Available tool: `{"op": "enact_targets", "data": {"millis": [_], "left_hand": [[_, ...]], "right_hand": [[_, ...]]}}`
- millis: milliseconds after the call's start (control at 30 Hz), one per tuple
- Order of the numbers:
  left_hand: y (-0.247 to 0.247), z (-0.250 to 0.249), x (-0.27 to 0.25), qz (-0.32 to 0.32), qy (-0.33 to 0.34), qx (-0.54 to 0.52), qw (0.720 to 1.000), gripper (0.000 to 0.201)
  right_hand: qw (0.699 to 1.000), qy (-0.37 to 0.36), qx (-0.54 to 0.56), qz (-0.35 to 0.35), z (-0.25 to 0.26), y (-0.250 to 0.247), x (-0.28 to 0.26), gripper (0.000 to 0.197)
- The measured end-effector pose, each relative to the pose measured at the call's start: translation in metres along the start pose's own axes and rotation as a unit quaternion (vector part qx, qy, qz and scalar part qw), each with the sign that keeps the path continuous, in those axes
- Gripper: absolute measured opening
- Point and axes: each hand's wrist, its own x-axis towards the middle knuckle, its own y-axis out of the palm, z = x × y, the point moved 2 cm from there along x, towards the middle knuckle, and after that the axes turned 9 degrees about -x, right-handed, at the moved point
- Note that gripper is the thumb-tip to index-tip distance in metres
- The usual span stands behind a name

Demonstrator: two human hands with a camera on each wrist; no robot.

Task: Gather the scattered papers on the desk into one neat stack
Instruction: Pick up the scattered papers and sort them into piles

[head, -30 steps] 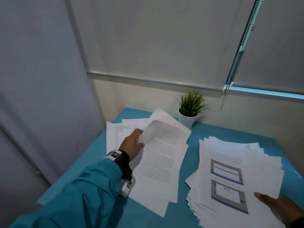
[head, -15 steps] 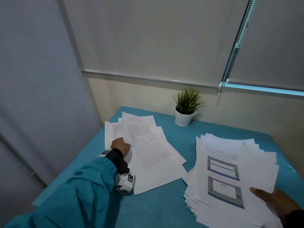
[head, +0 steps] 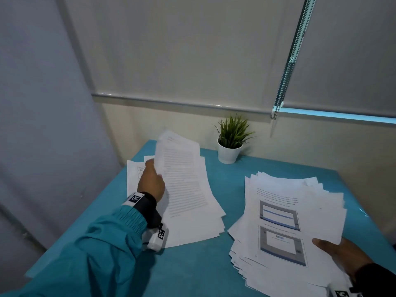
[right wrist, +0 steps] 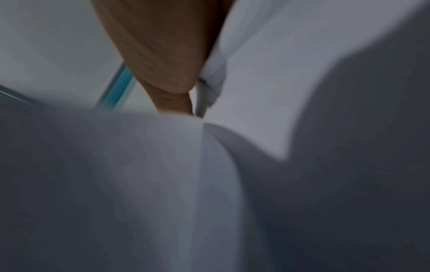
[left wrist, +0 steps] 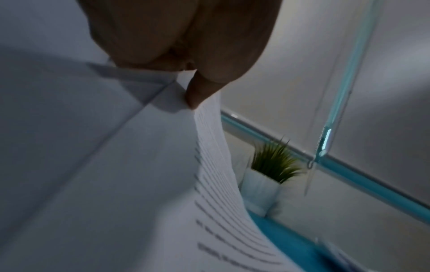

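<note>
White printed sheets [head: 182, 174] are pinched at their left edge in your left hand [head: 151, 183]; in the left wrist view your thumb [left wrist: 200, 92] presses on the text side of the top page [left wrist: 221, 184], which curls upward from the pinch. The far end of these pages is lifted off the teal desk [head: 225, 183], while their near end lies on the loose white pages [head: 192, 230] fanned beneath. One more printed sheet [head: 134, 172] lies flat just left of your hand.

Your right hand [head: 340, 256] holds the large untidy pile of white papers [head: 278, 221] at its near right corner, thumb on top of the page with two grey screenshot boxes. In the right wrist view, the thumb [right wrist: 163, 64] presses against the paper edges [right wrist: 209, 82]. That pile rests on the desk's right side, well apart from the left-hand sheets.

At the far edge, between the two groups, stands a small green plant in a white pot [head: 230, 144].
</note>
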Motion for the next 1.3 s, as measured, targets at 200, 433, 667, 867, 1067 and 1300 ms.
{"op": "enact_targets", "data": {"millis": [200,433,667,867,1067,1300], "left_hand": [[-0.005,-0.063,0.0,-0.015,0.097,-0.205,0.974,0.053],[0.047,-0.07,-0.03,0.094,-0.029,-0.353,0.93,0.041],[0.137,-0.041,-0.086,0.182,-0.017,-0.085,0.979,0.045],[0.181,-0.07,-0.113,0.231,0.003,-0.072,0.97,0.047],[0.202,-0.081,-0.119,0.399,0.029,-0.029,0.916,0.04],[0.102,-0.029,-0.045,0.174,-0.056,0.094,0.979,0.07]], "right_hand": [[0.998,-0.004,0.052,0.017,0.003,0.0,0.0,0.03],[0.997,0.004,0.079,0.025,-0.025,0.0,0.02,0.12],[0.998,0.017,0.061,0.009,-0.015,0.001,0.015,0.033],[0.998,-0.026,0.05,-0.001,0.0,0.002,0.006,0.036],[0.995,0.0,0.079,0.06,-0.007,0.005,0.012,0.087],[0.99,0.002,0.128,0.055,-0.012,0.004,0.014,0.044]]}}
